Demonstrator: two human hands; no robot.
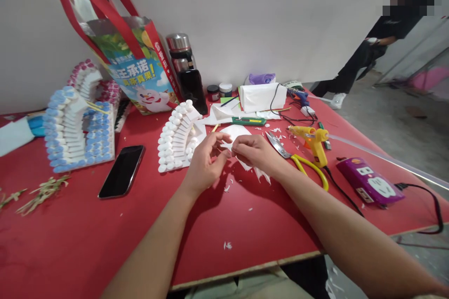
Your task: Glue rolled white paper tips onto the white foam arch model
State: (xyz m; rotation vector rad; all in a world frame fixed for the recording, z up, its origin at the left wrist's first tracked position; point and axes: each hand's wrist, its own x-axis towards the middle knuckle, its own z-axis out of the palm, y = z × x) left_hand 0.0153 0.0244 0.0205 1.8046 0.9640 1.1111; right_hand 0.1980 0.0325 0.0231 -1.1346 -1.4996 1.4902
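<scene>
Near the wall, a printed shopping bag (154, 86) with red handles is stood upright on the red table (266, 224); something pale is seen at its mouth, but the rest of its contents is hidden. Beside it a steel-topped thermos flask (178, 43) is placed, closed by its cap, with a black phone (192, 91) propped in front. Two small jars, a dark-lidded jar (213, 93) and a white-lidded jar (225, 89), are set side by side; what is held in them cannot be told.

A small white piece (227, 146) is located between the fingertips of both hands, above the white paper (235, 130). By the right hand (251, 150), with fingers curled in, it is pinched between thumb and forefinger. The left hand (211, 159) is half open and loosely curved, its thumb and forefinger brought close to the piece; whether it is also gripped there cannot be told. Just beside the left hand, a fan-shaped model with white swab tips (172, 139) is stood. Yellow-handled scissors (298, 161) are laid near the right forearm.
</scene>
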